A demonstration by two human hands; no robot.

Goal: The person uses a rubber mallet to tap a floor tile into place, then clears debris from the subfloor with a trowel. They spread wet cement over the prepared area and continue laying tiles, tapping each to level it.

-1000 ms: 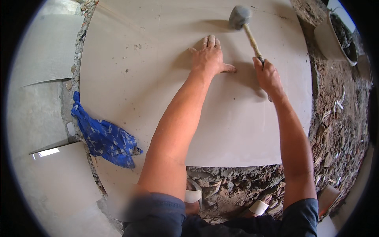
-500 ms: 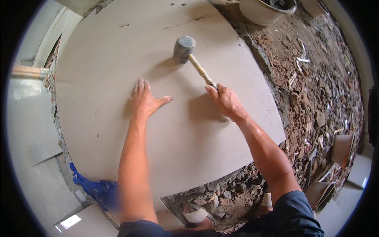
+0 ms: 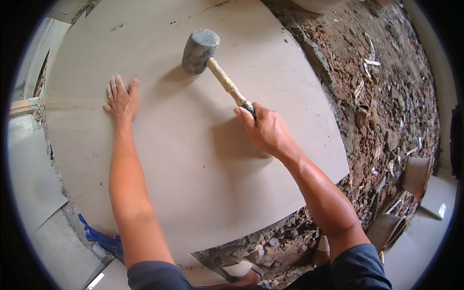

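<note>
A large beige floor tile spreads beneath both arms, with dark smudges on its face. My right hand grips a rubber mallet by the end of its worn, pale handle. The mallet's grey head is over the upper middle of the tile, and its shadow falls to the lower left. On the tile's left part rests my left hand, palm down with the fingers spread. It holds nothing.
Rubble and soil run along the right side. A bucket stands at the top, cut off by the picture's edge. Laid tiles border the left, beside a blue cloth or plastic piece. Curved containers lie at the lower right.
My left hand has slid leftward across the tile, away from the mallet. The mallet has shifted left and looks larger, still in my right hand. The view has shifted slightly.
</note>
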